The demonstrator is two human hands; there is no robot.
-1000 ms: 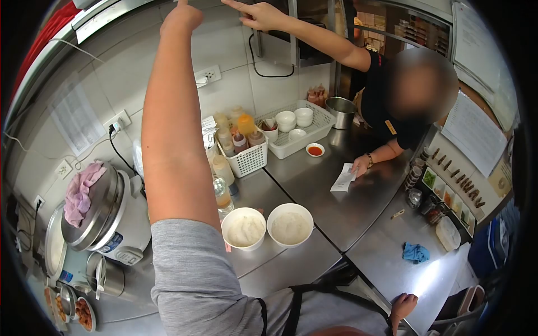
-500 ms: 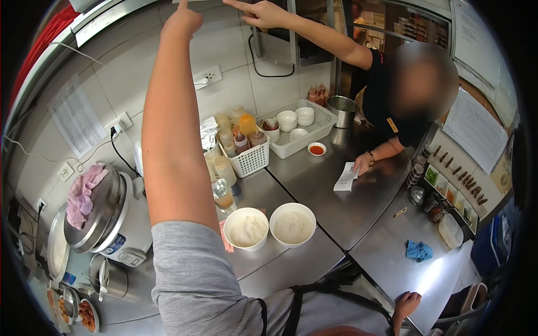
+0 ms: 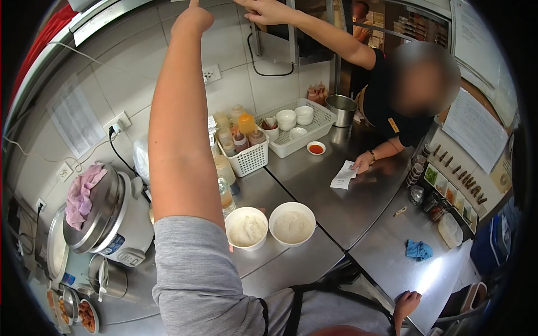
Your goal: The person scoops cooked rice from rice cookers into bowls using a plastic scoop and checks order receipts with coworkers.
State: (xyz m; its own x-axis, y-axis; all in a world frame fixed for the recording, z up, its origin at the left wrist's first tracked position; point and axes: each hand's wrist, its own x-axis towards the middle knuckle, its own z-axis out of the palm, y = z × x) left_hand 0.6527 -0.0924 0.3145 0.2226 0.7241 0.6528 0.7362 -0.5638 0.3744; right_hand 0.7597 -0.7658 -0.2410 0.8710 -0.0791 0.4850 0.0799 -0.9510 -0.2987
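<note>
My left arm reaches up across the view, and my left hand is at the top edge. One finger stretches upward towards a pale slip at the border; the fingertip is cut off, and the other fingers are mostly hidden. My right hand rests at the near edge of the steel counter, its fingers curled in, with nothing visible in them. Two white bowls of rice, a left bowl and a right bowl, stand side by side below my raised arm.
A co-worker points up beside my left hand and holds a paper receipt. Behind the bowls are a basket of sauce bottles, a basket of small bowls and a sauce dish. A rice cooker stands left, a blue cloth right.
My left arm and hand have shifted slightly right. The co-worker's raised hand has moved a little right too, and the receipt has tilted slightly. My right hand and the bowls have stayed put.
</note>
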